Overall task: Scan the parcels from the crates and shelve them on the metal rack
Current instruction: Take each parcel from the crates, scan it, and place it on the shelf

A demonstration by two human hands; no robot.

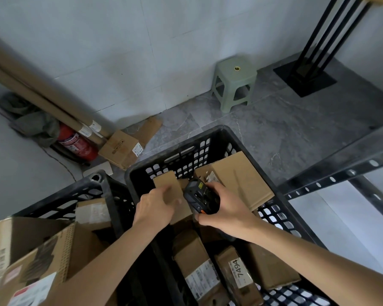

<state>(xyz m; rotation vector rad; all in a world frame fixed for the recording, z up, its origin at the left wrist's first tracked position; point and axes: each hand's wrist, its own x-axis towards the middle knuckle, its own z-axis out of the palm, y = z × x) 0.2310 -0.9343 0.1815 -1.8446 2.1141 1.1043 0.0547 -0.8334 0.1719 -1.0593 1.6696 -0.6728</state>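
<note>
Parcel [173, 195] stands on edge inside the black crate [219, 138], your left grip [157, 206] curled around it, right grip [226, 208] clasping the scanner [200, 197]; turn its label squarely toward the scanner.

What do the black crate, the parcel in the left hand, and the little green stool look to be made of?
Black crate: likely moulded plastic, matte, judging by its lattice of cut-out holes and rounded rim.
Parcel, gripped by the left hand: brown corrugated cardboard, dull and unprinted on the visible face.
Green stool: probably plastic, smooth with a slight sheen, seemingly moulded in one piece.
</note>
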